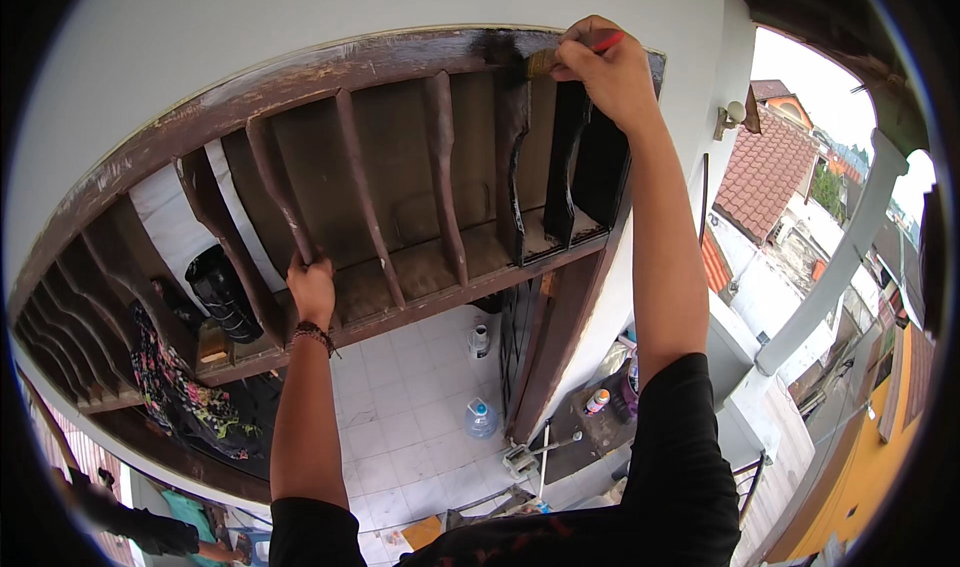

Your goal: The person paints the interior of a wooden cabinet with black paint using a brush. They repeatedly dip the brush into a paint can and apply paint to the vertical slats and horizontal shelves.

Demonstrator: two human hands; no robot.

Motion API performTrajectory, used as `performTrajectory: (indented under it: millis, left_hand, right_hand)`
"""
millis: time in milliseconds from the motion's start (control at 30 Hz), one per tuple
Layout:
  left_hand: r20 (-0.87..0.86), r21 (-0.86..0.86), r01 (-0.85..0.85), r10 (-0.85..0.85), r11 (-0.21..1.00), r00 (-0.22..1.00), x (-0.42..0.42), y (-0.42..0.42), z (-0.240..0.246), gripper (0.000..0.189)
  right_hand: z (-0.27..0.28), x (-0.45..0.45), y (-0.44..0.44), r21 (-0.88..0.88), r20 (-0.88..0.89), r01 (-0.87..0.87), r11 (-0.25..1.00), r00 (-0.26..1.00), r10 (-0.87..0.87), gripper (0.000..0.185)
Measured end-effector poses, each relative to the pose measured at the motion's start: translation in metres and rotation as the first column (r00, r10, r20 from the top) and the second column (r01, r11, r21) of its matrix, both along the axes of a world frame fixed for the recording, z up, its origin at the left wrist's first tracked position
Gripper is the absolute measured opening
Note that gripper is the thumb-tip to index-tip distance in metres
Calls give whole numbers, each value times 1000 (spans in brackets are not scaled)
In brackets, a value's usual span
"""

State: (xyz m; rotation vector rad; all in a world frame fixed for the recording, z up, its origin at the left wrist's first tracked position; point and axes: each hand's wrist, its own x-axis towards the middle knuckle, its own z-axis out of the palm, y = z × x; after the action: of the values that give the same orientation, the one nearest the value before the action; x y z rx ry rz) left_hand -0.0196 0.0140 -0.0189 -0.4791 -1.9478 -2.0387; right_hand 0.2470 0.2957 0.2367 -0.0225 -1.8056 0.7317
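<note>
My right hand point(611, 79) grips a paintbrush point(541, 62) with a red handle. Its bristles are at the top rail point(375, 60) of a brown wooden frame with upright wavy slats, beside a patch of dark, wet-looking paint point(495, 45). Nearby, the slats at the right end point(564, 165) are coated glossy black, while those farther left are dull brown and scuffed. Lower down, my left hand point(311, 289) holds the lower end of a brown slat point(277, 184). Left of that hand, a black-smeared paint container point(223, 293) rests in the frame.
A floral cloth point(180, 387) drapes over the lower rail. Beside the container lies a brush point(213, 345). Far below, a water bottle point(481, 419) and a can point(478, 340) stand on the tiled floor point(390, 417). Another person's arm point(214, 550) shows at lower left.
</note>
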Motion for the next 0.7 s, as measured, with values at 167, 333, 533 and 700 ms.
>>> performTrajectory:
  millis: [167,333,533,700]
  left_hand:
    - [-11,-17,-27,26,1000,1000,1,-1,0,30]
    - [0,-25,4,-4,1000,1000,9,-2,6,32]
    - [20,-52,-6,8,999,1000,13,-6,10,31]
    - [16,-69,-53,55,996,998,21,-1,16,32]
  right_hand:
    - [3,5,-8,26,0,45,999,999,-45,14]
    - [-2,17,-10,20,-120,72,997,990,-69,12]
    - [-30,33,-23,-3,-237,23,1000,971,-23,15]
    - [-28,8,-34,205,61,234,950,966,-251,18]
